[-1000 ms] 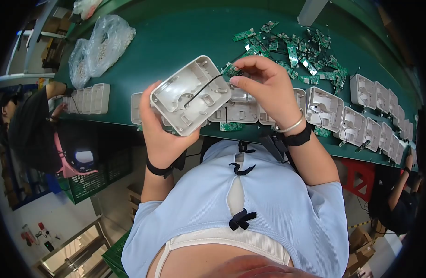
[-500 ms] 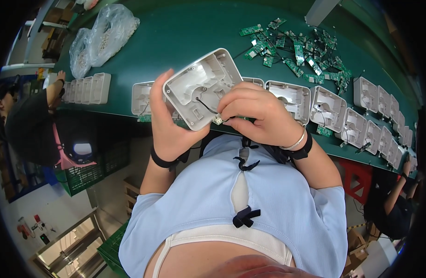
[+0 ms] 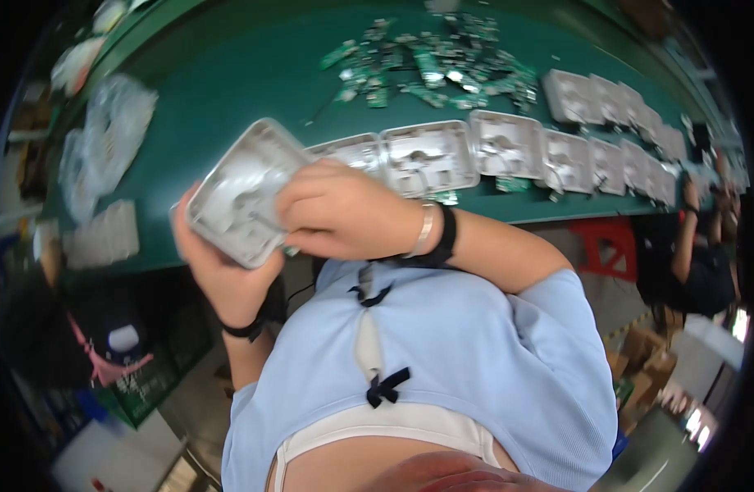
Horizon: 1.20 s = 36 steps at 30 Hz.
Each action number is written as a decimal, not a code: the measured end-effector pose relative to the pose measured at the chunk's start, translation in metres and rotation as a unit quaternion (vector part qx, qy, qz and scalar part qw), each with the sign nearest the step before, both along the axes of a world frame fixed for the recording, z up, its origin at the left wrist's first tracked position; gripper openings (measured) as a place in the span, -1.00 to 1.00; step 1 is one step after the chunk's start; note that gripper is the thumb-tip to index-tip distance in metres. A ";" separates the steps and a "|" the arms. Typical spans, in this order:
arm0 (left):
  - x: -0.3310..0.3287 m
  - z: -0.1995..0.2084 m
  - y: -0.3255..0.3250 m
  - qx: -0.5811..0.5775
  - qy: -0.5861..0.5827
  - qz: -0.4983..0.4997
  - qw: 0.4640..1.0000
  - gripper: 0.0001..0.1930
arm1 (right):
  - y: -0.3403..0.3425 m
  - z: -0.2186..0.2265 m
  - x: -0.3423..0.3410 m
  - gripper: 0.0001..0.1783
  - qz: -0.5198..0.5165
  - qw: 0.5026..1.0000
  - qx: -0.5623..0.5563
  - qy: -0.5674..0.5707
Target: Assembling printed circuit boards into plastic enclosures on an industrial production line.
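Observation:
A white plastic housing (image 3: 250, 193), tilted with its hollow side up, is held above the table's near edge. My left hand (image 3: 229, 279) grips it from the left and below, thumb along its outer wall. Over its right side, my right hand (image 3: 348, 209) has its fingers pinched together at the lower right rim. Blur and the fingers hide what is between them. Below those fingertips a small greenish bit shows. Beside my right hand, a row of similar housings (image 3: 430, 160) lies along the table edge, with circuit board parts poking out beneath some.
A heap of green circuit boards (image 3: 430, 70) with dark wires lies farther back on the green table (image 3: 229, 74). Clear plastic bags (image 3: 114, 123) and stacked white housings (image 3: 106, 234) are at left. More housings (image 3: 606, 98) stand at right. Other people sit at both sides.
My view has swung, so the scene is shifted and blurred. Both hands have moved left with the housing. The black cable and small white connector seen by my right fingertips no longer show clearly.

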<state>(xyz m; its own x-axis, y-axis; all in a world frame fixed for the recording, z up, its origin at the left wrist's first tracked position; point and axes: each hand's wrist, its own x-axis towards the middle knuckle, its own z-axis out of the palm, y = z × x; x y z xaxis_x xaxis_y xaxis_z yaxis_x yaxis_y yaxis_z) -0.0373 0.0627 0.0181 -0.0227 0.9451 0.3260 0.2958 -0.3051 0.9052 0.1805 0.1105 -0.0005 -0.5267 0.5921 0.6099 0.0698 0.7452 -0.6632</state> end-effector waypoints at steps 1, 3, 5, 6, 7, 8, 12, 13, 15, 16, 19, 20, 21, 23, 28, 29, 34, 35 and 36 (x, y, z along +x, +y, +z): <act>-0.002 0.000 -0.002 -0.001 0.001 0.023 1.000 0.12 | 0.000 0.002 -0.004 -0.80 -0.008 1.000 0.002 -0.008; -0.006 0.000 -0.005 -0.008 -0.005 0.019 1.000 0.13 | -0.002 0.006 -0.010 -0.79 -0.029 0.999 0.003 -0.026; -0.008 -0.002 -0.005 -0.013 -0.008 0.018 1.000 0.13 | -0.003 0.006 -0.013 -0.80 -0.013 1.000 0.014 -0.007; -0.008 -0.002 -0.006 -0.012 0.006 0.018 1.000 0.13 | -0.003 0.005 -0.013 -0.80 -0.023 1.000 0.015 -0.014; -0.008 -0.002 -0.006 -0.012 0.020 0.019 1.000 0.12 | -0.004 0.003 -0.013 -0.81 -0.028 0.997 0.055 -0.048; -0.007 -0.002 -0.004 -0.011 0.035 0.020 0.999 0.12 | -0.005 0.001 -0.012 -0.82 -0.031 0.992 0.095 -0.081; -0.007 -0.005 -0.008 0.003 0.091 0.013 0.996 0.14 | -0.012 0.005 -0.011 -0.82 -0.042 0.966 0.186 -0.175; -0.004 -0.006 -0.008 0.003 0.087 0.011 0.996 0.14 | -0.013 0.006 -0.009 -0.82 -0.046 0.955 0.213 -0.202; -0.003 -0.008 -0.009 -0.032 0.047 -0.012 0.998 0.15 | -0.014 0.004 -0.007 -0.82 -0.041 0.956 0.212 -0.197; -0.004 -0.008 -0.011 -0.048 0.027 -0.023 0.998 0.16 | -0.014 0.003 -0.005 -0.82 -0.038 0.958 0.211 -0.191; -0.026 -0.001 -0.008 -0.121 -0.026 -0.110 0.986 0.09 | -0.013 -0.004 0.006 -0.82 -0.038 0.963 0.207 -0.168; -0.037 0.000 -0.003 -0.156 -0.050 -0.158 0.974 0.05 | -0.013 -0.006 0.013 -0.83 -0.048 0.967 0.202 -0.150; -0.054 -0.003 0.003 -0.156 -0.050 -0.157 0.974 0.05 | -0.015 -0.006 0.018 -0.83 -0.057 0.970 0.197 -0.131; -0.106 -0.011 0.020 -0.139 0.080 -0.041 0.986 -0.15 | -0.022 0.001 0.033 -0.81 -0.059 0.968 0.198 -0.140; -0.249 -0.069 0.058 -0.151 0.354 0.203 0.900 -0.27 | -0.038 0.018 0.078 -0.74 -0.103 0.957 0.197 -0.188; -0.258 -0.078 0.063 -0.194 0.408 0.234 0.861 -0.25 | -0.041 0.020 0.087 -0.72 -0.125 0.951 0.194 -0.204; -0.264 -0.099 0.074 -0.285 0.271 0.128 0.910 -0.30 | -0.042 0.025 0.123 -0.74 -0.178 0.942 0.161 -0.236; -0.253 -0.098 0.075 -0.276 0.257 0.112 0.919 -0.31 | -0.039 0.027 0.130 -0.74 -0.200 0.934 0.163 -0.246; -0.238 -0.092 0.075 -0.266 0.245 0.100 0.927 -0.32 | -0.035 0.028 0.137 -0.74 -0.220 0.928 0.166 -0.252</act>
<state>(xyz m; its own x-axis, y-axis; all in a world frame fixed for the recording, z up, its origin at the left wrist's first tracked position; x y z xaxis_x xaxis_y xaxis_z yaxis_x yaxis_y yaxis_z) -0.2750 0.1375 -0.0742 -0.1880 0.9679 -0.1667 0.7131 0.2513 0.6545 0.3173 0.0752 0.0279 -0.5466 0.6410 0.5389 0.6546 0.7284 -0.2024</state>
